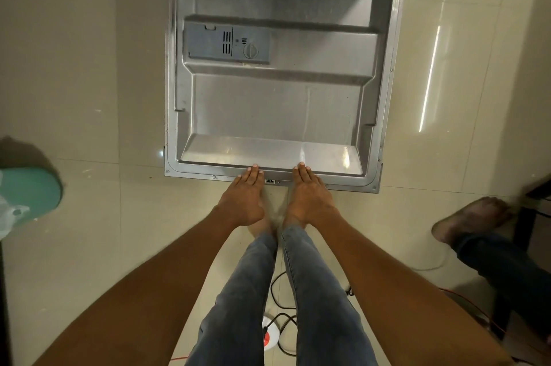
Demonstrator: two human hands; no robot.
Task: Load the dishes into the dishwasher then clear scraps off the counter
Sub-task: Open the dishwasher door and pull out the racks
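Observation:
The dishwasher door point(274, 103) lies fully lowered and flat in front of me, its steel inner face up. A grey detergent dispenser point(228, 43) is set in its upper left. My left hand point(246, 195) and my right hand point(310, 195) lie side by side on the door's near edge, fingers straight and flat, fingertips on the rim. Neither hand holds anything. No dishes or racks are in view.
Beige floor tiles surround the door. A teal round object point(32, 192) with a plastic bag sits at the far left. Another person's foot point(474, 219) is at the right beside a dark furniture leg. Cables and a white-red plug reel point(271, 336) lie between my legs.

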